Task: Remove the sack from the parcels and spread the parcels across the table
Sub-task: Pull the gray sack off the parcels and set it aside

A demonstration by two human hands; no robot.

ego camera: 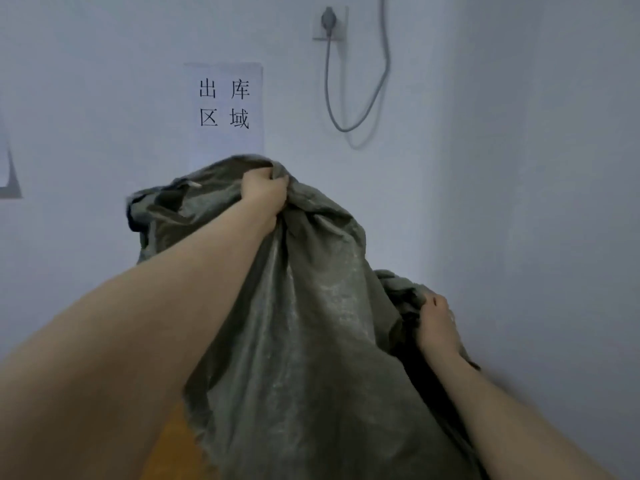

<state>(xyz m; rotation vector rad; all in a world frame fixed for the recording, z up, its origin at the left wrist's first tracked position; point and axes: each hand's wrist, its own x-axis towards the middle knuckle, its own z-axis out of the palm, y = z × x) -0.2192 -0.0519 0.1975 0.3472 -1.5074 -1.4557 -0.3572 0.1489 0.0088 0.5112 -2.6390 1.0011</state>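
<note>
The grey-green sack (304, 306) hung raised before the wall (519, 168), held by both hands. The left hand (264, 192) was clenched round bunched cloth at its top. The right hand (437, 323), lower and to the right, gripped a gathered fold, its fingertips buried in the fabric. The sack's lower end ran out of frame, and it hid any parcels. Only a brown sliver of desk (173, 445) showed beside the left forearm.

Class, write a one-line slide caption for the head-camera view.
The left hand grips the green sack high, the right hand grips it lower, before a wall sign.
</note>
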